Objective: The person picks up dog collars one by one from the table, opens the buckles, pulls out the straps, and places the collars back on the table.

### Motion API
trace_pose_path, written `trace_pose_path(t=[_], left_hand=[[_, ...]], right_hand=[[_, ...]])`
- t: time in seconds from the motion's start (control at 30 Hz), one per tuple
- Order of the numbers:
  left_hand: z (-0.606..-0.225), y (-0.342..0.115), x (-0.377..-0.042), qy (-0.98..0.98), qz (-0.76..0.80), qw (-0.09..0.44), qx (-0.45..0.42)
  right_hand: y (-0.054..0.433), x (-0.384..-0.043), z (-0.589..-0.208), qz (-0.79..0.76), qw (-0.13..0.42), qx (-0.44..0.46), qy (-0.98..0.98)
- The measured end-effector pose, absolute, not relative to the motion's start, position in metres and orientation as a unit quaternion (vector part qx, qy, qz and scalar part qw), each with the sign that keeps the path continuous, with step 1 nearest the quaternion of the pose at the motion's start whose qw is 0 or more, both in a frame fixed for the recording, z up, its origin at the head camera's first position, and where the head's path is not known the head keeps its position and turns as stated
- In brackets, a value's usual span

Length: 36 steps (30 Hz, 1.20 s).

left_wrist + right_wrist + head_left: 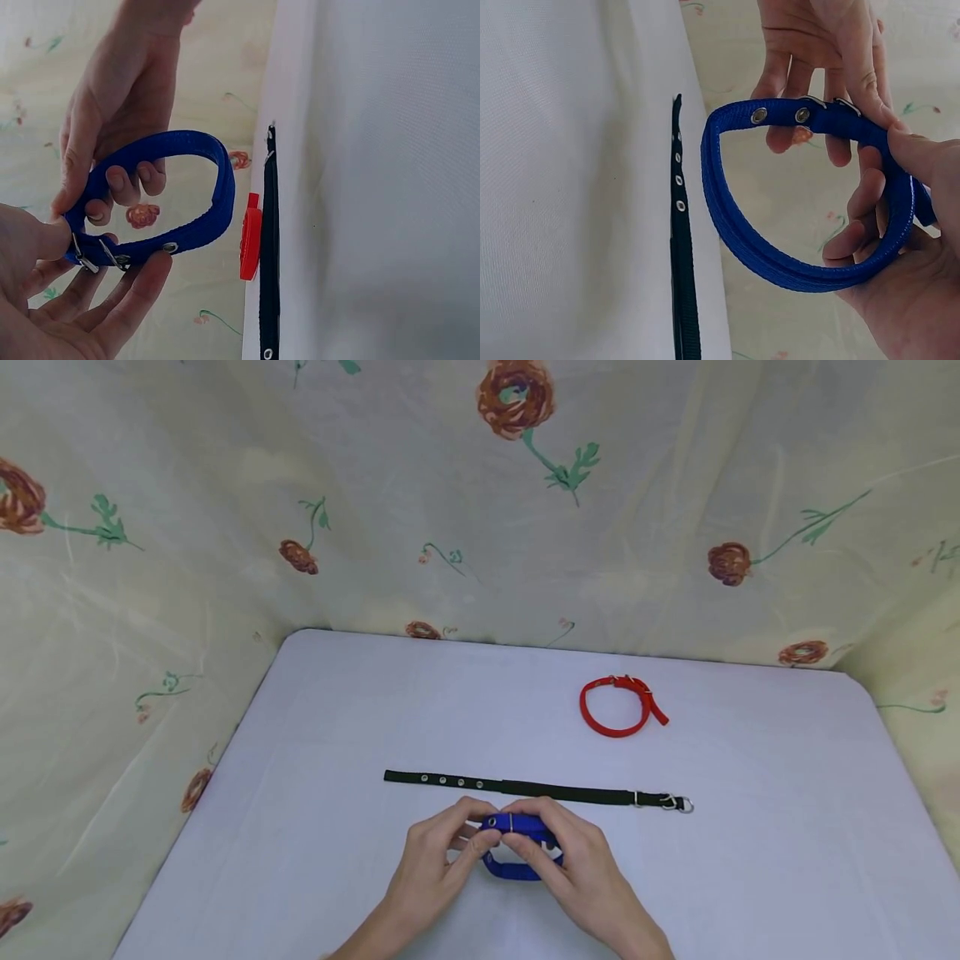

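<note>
A blue collar (517,871), looped into a ring, is held above the table between both hands. My left hand (429,862) pinches the band between thumb and fingers beside the metal buckle (85,255). On the opposite side, my right hand (583,864) grips the band, its thumb close to the left thumb. Metal eyelets (759,115) show along the strap. In the right wrist view the strap's end pokes out near the right palm. Just beyond the hands, a dark collar (570,792) lies stretched straight, its buckle and ring to the right.
A red collar (613,732), fastened in a loop, lies farther back on the white tabletop (330,710). Flowered cloth (375,468) hangs behind the table and along its sides.
</note>
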State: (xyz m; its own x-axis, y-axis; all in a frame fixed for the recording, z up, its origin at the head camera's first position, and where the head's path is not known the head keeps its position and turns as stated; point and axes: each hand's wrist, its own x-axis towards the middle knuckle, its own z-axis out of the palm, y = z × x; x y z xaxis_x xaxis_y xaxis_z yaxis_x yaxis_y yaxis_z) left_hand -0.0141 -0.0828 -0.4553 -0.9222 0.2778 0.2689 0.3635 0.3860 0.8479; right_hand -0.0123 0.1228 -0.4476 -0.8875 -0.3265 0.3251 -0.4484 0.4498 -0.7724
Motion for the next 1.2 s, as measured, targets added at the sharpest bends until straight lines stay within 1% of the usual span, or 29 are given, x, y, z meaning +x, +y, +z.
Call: trace_pose_path(t=[0.23, 0.37, 0.63, 0.77, 1.0, 1.2], left_hand=[[-0.4592, -0.083, -0.0142, -0.809, -0.553, 0.028, -0.197], [-0.4616, -0.0843, -0.0136, -0.799, -0.569, 0.025, -0.194], [-0.461, -0.0854, -0.0117, -0.772, -0.611, -0.013, -0.172], [-0.4601, -0.0852, -0.0111, -0.775, -0.611, -0.021, -0.157], [-0.4606, -0.0855, -0.0115, -0.784, -0.6, -0.026, -0.158], [-0.4604, -0.0849, -0.0119, -0.79, -0.59, -0.041, -0.16]], right_hand=[[0.1248, -0.0123, -0.4474, 0.467, 0.055, 0.219, -0.855], [0.1265, -0.012, -0.4478, 0.468, 0.061, 0.222, -0.853], [0.1294, -0.0115, -0.4467, 0.473, 0.074, 0.226, -0.849], [0.1294, -0.0118, -0.446, 0.468, 0.084, 0.225, -0.85], [0.1294, -0.0118, -0.4455, 0.461, 0.075, 0.215, -0.858], [0.1293, -0.0127, -0.4452, 0.463, 0.071, 0.234, -0.852]])
